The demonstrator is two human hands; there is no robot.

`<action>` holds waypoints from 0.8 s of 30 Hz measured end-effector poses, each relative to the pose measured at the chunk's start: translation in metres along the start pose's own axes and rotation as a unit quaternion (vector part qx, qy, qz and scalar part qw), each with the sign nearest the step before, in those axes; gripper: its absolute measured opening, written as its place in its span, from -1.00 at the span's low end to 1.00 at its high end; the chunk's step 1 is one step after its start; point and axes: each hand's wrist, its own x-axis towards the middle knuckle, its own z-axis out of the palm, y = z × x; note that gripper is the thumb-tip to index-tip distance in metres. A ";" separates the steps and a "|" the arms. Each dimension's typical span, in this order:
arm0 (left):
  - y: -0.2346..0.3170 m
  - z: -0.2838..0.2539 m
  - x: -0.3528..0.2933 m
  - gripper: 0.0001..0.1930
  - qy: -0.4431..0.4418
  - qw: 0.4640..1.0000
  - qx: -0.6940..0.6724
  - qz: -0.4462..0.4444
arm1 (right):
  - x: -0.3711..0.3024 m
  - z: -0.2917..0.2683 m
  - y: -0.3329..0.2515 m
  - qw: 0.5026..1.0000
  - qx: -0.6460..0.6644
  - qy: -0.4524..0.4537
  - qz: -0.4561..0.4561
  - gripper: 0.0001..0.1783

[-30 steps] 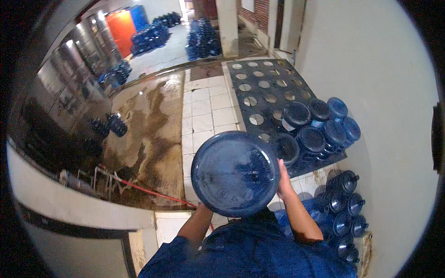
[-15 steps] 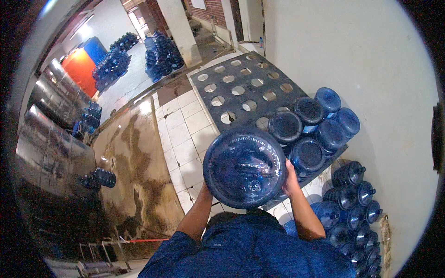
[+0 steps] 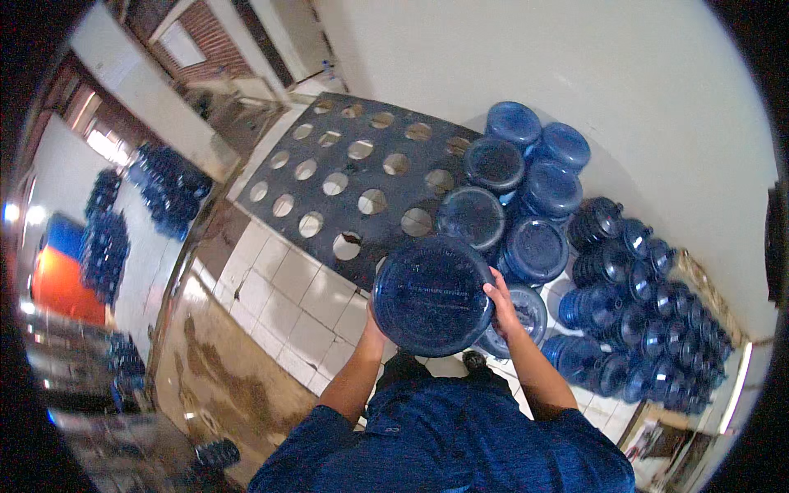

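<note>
Between my two hands a large blue water jug is held bottom up, its round base facing me. My left hand grips its left side, with most of the fingers hidden behind it. My right hand is closed on the right side, thumb near the rim of the base. The jug's neck is out of sight below. Beyond it lies a dark rack board with rows of round holes. Upturned blue jugs stand at the board's right end, close to the held jug.
Many blue jugs lie stacked on their sides along the right wall. White floor tiles border a wet brown floor at left. Shiny metal tanks, an orange tank and more jugs stand farther left.
The view has turned to the right, so the rack appears farther left and more of the side stack shows. The jug stays in both hands, now nearer the upturned jugs.
</note>
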 end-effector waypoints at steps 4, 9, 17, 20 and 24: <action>0.064 0.061 0.002 -0.48 0.014 0.994 0.039 -0.106 | 0.006 0.022 0.051 0.994 0.001 0.107 -0.008 -0.27; 0.061 0.037 0.042 -0.19 0.033 0.927 0.349 -0.133 | 0.005 0.051 0.091 0.974 -0.016 0.226 -0.001 -0.04; 0.005 -0.026 0.121 -0.07 -0.059 0.795 0.597 -0.093 | 0.016 0.058 0.182 0.874 -0.287 0.393 -0.002 -0.09; -0.033 -0.040 0.131 -0.01 -0.098 0.644 0.759 0.018 | 0.013 0.064 0.198 0.857 -0.447 0.245 -0.071 -0.11; -0.046 -0.016 0.112 0.01 -0.121 0.486 0.866 0.002 | 0.016 0.088 0.221 0.788 -0.594 0.139 0.082 -0.07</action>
